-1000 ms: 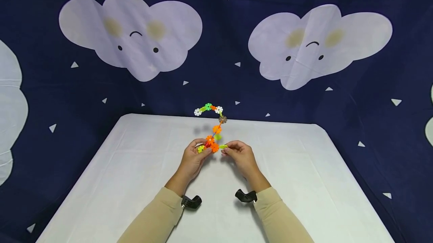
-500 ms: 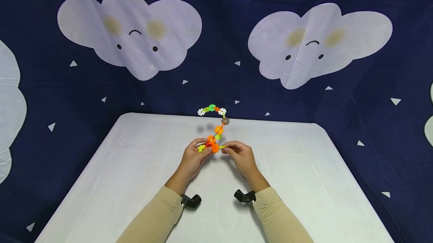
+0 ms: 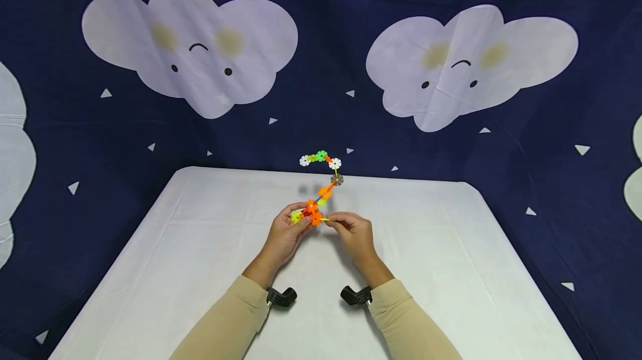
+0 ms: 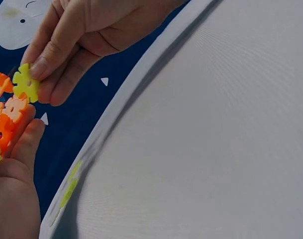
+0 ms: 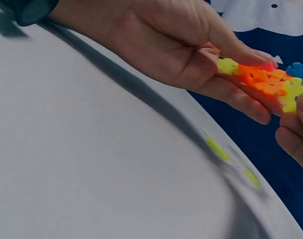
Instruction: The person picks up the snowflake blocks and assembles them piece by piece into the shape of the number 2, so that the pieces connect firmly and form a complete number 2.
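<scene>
A chain of interlocking plastic snowflake discs (image 3: 325,193) curves up and away from the hands in the head view, ending in a white disc (image 3: 305,161) at upper left. My left hand (image 3: 285,234) grips its near cluster of orange, red and yellow discs, thumb on top. Between the right hand's (image 3: 358,236) thumb and index finger is a yellow disc (image 4: 26,83), seen edge-on in the head view. That disc meets the edge of an orange disc (image 3: 316,219); whether they are slotted together I cannot tell. In the right wrist view a blue disc (image 5: 298,70) shows behind.
A white-covered table (image 3: 210,271) lies beneath both hands. Behind it hangs a dark blue cloth (image 3: 331,59) printed with clouds and triangles. Yellow-green patches (image 5: 217,148) show near the table edge in the wrist views; what they are is unclear.
The chain's far end has swung to the right. My right hand has shifted slightly left, bringing the yellow disc up against the orange one. The left hand keeps its grip.
</scene>
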A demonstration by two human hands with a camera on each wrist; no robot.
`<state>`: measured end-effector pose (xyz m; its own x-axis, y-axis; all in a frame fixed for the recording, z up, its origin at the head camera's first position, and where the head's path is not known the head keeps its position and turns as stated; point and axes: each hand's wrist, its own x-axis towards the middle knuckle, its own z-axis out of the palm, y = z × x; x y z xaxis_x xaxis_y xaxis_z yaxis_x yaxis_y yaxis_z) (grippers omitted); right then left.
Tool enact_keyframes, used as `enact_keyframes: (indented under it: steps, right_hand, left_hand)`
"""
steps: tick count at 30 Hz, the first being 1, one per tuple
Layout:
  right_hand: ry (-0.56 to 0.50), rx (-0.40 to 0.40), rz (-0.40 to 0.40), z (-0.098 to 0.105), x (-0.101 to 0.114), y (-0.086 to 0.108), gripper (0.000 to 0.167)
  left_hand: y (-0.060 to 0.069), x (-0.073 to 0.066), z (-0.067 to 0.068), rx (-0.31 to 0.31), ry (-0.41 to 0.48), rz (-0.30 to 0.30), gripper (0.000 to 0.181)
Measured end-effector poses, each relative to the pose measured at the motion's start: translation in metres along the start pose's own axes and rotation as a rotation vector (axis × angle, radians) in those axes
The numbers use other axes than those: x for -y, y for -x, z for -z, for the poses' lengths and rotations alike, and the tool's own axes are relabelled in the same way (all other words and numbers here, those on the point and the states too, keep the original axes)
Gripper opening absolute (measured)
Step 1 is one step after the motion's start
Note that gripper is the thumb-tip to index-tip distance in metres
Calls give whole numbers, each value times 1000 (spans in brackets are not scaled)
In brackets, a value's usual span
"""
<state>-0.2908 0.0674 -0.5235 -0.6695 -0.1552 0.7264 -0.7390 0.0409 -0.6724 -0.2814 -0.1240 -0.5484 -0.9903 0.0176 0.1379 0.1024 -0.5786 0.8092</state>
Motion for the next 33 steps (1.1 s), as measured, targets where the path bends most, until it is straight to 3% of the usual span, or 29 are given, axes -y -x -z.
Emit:
enact_keyframes:
  steps: [5,13,22,27,33]
  right_hand:
    - [-3,-4,12,-1,4,-1,17]
    - [19,60,8,3,5,-1,18]
    - [9,8,23,1,5,3,17]
    - [9,-28,4,-2,6,4,15]
    - [33,-36,1,-7,9,4,14]
  left_hand:
    - [1,0,0,11,-3,-7,34]
    - [5,-3,0,28,-6,-9,35]
    - [4,1,-2,39,16,-26,34]
    - [3,5,-5,24,16,-34,32]
    - [2,4,-7,-31,7,-2,33]
